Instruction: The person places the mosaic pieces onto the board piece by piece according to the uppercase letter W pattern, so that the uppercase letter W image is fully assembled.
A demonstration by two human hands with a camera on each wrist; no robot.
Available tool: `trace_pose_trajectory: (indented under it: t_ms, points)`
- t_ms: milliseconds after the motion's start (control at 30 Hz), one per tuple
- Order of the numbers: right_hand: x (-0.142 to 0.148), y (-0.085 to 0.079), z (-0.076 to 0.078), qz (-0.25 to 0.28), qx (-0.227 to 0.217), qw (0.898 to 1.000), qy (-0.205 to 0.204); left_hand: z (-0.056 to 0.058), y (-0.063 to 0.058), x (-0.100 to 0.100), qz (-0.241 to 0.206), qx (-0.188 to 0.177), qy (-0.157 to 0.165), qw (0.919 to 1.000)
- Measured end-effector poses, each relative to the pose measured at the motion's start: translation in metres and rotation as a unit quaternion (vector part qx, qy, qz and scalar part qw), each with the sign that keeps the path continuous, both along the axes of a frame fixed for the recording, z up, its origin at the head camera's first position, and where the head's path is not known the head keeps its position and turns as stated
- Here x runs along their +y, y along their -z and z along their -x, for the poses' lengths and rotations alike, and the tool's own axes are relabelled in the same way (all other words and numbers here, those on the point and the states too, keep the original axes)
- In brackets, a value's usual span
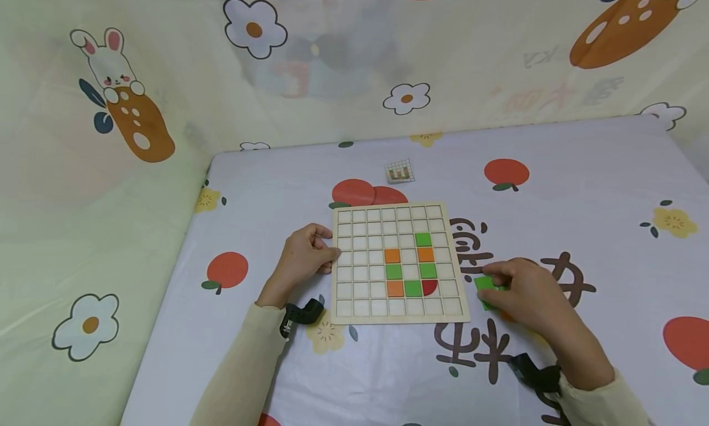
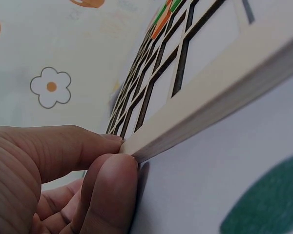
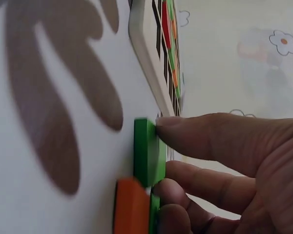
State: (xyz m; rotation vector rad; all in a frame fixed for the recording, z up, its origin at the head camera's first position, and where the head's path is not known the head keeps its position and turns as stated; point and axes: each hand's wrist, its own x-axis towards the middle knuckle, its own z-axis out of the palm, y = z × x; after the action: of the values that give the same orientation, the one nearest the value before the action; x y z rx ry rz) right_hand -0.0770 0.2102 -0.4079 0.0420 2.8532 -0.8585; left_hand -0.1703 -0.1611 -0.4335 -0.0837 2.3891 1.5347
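Observation:
A pale wooden grid board [image 1: 399,321] lies flat on the table, with several green and orange square tiles and one red round-cornered tile [image 1: 429,287] in its right-hand cells. At the board's left edge, my left hand [image 1: 303,253] pinches the rim between thumb and finger. To the right of the board, my right hand [image 1: 523,290] holds a green tile [image 1: 484,283] by thumb and fingers. Beside that tile, the right wrist view shows an orange tile [image 3: 132,207] and part of another green one under the fingers. My palm hides most of these loose pieces in the head view.
A small card [image 1: 399,172] with a printed grid pattern lies beyond the board. The tablecloth [image 1: 581,210] is printed with fruit, flowers and dark lettering. A patterned curtain [image 1: 332,106] stands at the back and left. Black straps sit on both wrists.

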Motion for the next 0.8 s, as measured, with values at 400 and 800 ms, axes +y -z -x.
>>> trace_pose_trajectory:
  t_ms: [400,800]
  points:
    - [-0.013,0.0,0.003,0.027,-0.025,0.999,0.004,0.001,0.001,0.0,-0.004,-0.006,-0.004,1.0]
    - [-0.011,-0.001,0.003,0.043,-0.002,0.999,0.005,0.0,0.0,0.0,0.0,-0.009,-0.004,1.0]
